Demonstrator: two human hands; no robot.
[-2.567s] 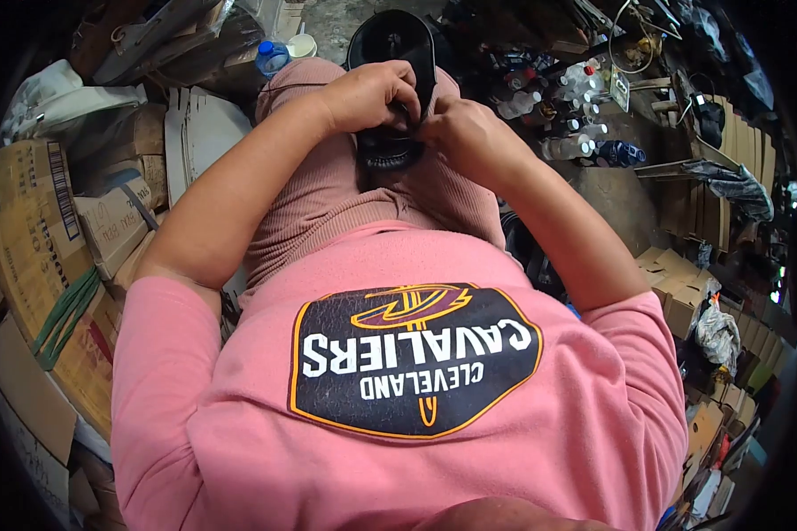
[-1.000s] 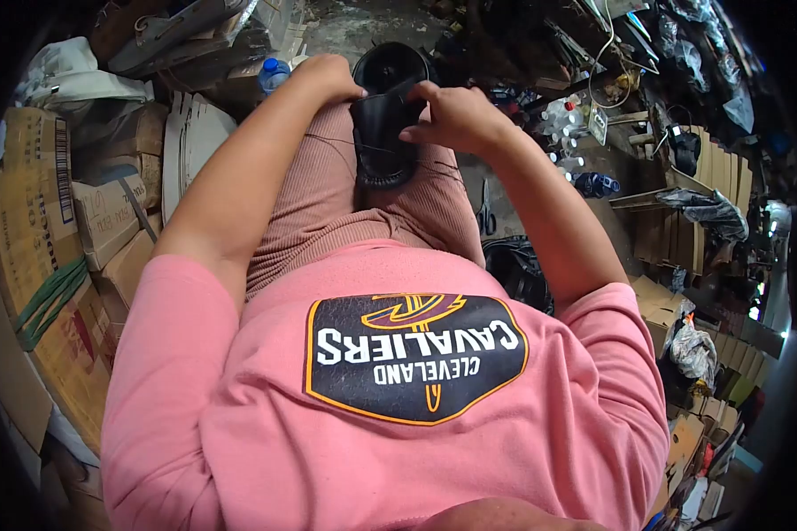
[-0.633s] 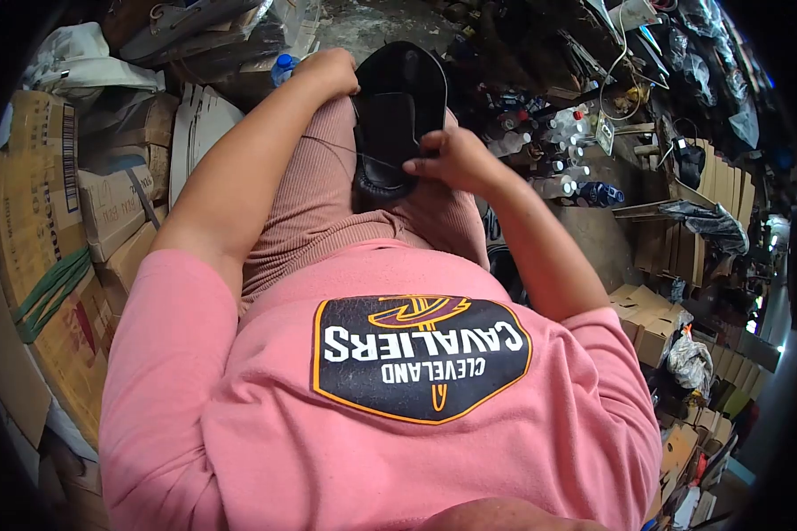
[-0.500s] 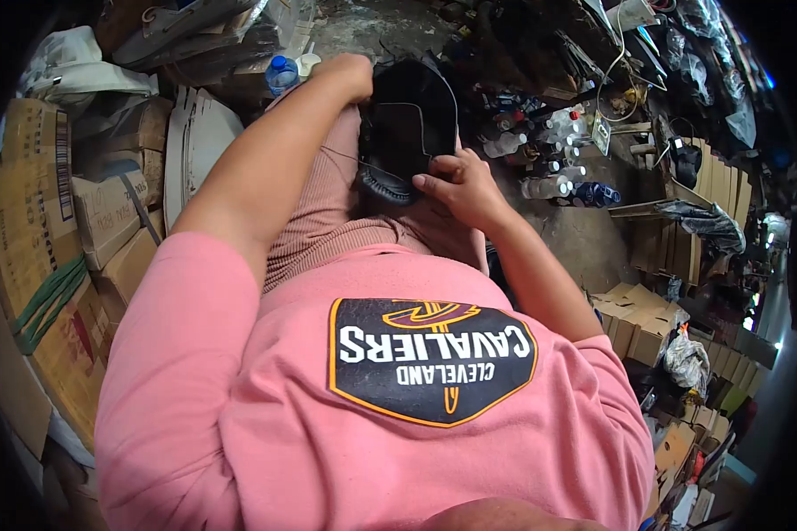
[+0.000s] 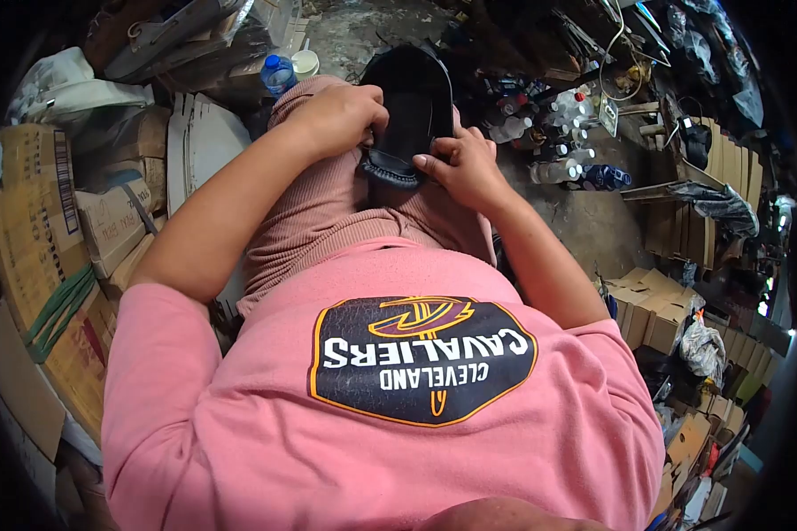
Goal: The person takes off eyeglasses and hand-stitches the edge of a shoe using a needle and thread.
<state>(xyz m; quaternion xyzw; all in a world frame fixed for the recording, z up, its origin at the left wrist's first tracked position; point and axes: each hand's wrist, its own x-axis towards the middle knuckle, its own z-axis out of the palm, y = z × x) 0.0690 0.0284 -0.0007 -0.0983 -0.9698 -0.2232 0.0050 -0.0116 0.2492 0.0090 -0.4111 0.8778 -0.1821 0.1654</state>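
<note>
A black shoe upper [image 5: 412,93] rests across my lap between the thighs, with a ridged, gathered row of stitching along its near rounded edge. My right hand [image 5: 466,166] grips its near right rim, thumb on the inside and fingers folded around the outer side. My left hand [image 5: 345,119] is at the upper's left edge, its fingers curled together in a pinch. What sits between those fingertips is too small or hidden to make out. Brown-pink ribbed trousers [image 5: 305,199] lie beneath both.
A blue-capped bottle [image 5: 279,76] and a white cup [image 5: 305,64] stand beyond my left knee. Several plastic bottles [image 5: 567,133] crowd the floor to the right. Cardboard boxes [image 5: 40,257] are stacked on the left, more cardboard [image 5: 646,305] on the right.
My left hand has come down and nearer, from beyond the upper's left side to its near left edge. My right hand keeps its grip on the rim.
</note>
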